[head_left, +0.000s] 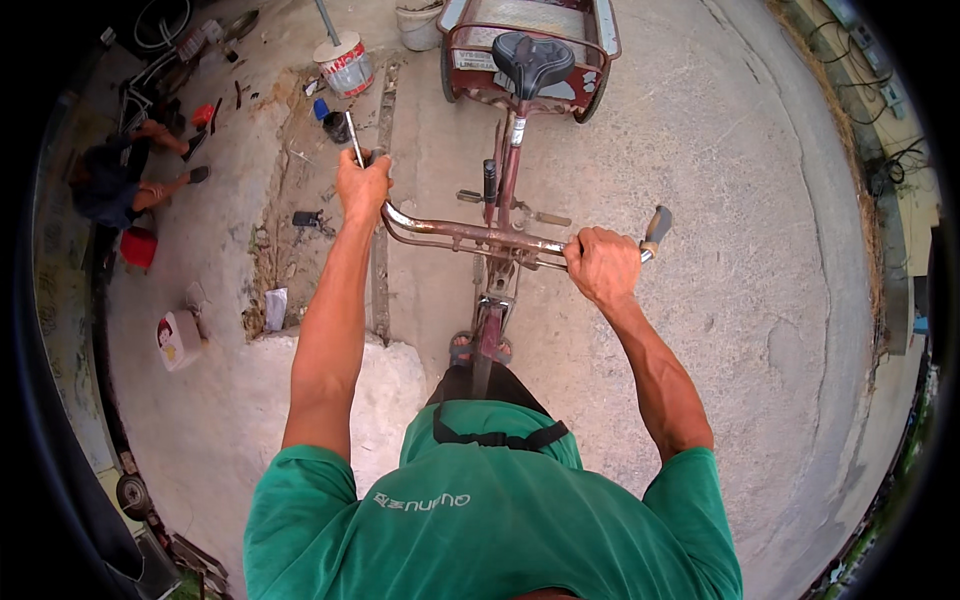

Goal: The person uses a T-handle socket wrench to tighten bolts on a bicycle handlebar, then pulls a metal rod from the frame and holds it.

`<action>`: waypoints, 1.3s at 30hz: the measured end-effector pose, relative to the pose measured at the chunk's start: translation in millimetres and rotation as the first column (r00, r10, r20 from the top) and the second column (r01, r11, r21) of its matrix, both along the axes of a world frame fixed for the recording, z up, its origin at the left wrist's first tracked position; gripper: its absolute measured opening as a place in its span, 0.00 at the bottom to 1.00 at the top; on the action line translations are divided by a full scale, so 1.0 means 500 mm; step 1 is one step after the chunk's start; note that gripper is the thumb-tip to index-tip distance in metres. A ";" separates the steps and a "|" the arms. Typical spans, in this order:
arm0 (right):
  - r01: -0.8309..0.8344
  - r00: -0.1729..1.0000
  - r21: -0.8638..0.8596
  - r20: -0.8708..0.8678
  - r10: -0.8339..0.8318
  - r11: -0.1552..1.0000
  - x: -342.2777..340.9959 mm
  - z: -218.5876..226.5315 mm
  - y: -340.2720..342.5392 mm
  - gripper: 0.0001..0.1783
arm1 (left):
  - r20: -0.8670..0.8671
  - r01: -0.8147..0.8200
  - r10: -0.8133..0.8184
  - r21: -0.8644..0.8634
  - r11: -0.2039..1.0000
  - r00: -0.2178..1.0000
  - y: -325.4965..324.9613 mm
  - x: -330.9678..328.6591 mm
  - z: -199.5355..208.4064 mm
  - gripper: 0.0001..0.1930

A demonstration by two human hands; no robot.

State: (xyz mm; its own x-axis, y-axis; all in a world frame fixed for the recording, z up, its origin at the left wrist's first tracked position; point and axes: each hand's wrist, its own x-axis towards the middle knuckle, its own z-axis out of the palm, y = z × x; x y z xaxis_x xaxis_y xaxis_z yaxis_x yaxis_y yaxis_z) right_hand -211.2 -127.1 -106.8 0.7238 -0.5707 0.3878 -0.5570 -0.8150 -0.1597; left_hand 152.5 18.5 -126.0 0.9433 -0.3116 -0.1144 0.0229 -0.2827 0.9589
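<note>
A rusty, partly chromed tricycle handlebar spans the space between my arms. My left hand is closed around its left end. Beyond those fingers sticks out a thin silvery rod; I cannot tell whether it belongs to the bar. My right hand, knuckles up, wraps the bar's right side, just inboard of a dark and tan grip. The reddish front fender and wheel point toward me between my feet. Behind the bar are a worn frame, pedals and a black saddle.
The tricycle's red cargo box stands at the far end. Left of it are a paint-splashed bucket with a pole and a pale bucket. A person sits at far left. A pale box lies nearer, beside broken concrete.
</note>
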 end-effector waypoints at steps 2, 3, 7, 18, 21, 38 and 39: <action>-0.007 1.000 -0.016 0.001 0.007 1.000 0.000 -0.003 -0.002 0.15 | -0.020 -0.002 0.001 -0.011 1.000 1.000 0.001 0.000 0.000 0.18; -0.011 1.000 -0.024 0.003 0.011 1.000 0.000 -0.004 -0.004 0.15 | -0.026 -0.005 0.005 -0.009 1.000 1.000 0.003 -0.001 0.000 0.18; -0.032 0.999 -0.043 -0.006 0.031 0.999 0.004 -0.002 -0.015 0.15 | -0.037 -0.002 0.002 0.003 1.000 0.999 0.016 -0.010 0.008 0.19; 0.019 1.000 -0.019 0.012 -0.019 1.000 0.017 -0.012 -0.023 0.14 | -0.012 -0.031 0.031 -0.005 0.999 0.999 0.029 -0.019 0.005 0.19; 0.043 0.999 -0.004 0.008 -0.043 0.999 0.011 -0.009 -0.012 0.14 | -0.037 -0.002 0.001 -0.011 1.000 0.999 0.016 -0.007 -0.006 0.20; 0.022 0.999 -0.015 -0.029 -0.023 1.000 0.014 -0.002 -0.020 0.15 | -0.007 -0.059 0.058 -0.070 0.996 0.998 0.027 -0.028 0.016 0.19; 0.023 0.999 -0.011 -0.029 -0.023 1.000 0.015 -0.004 -0.022 0.15 | -0.009 -0.061 0.061 -0.070 0.996 0.998 0.030 -0.032 0.019 0.19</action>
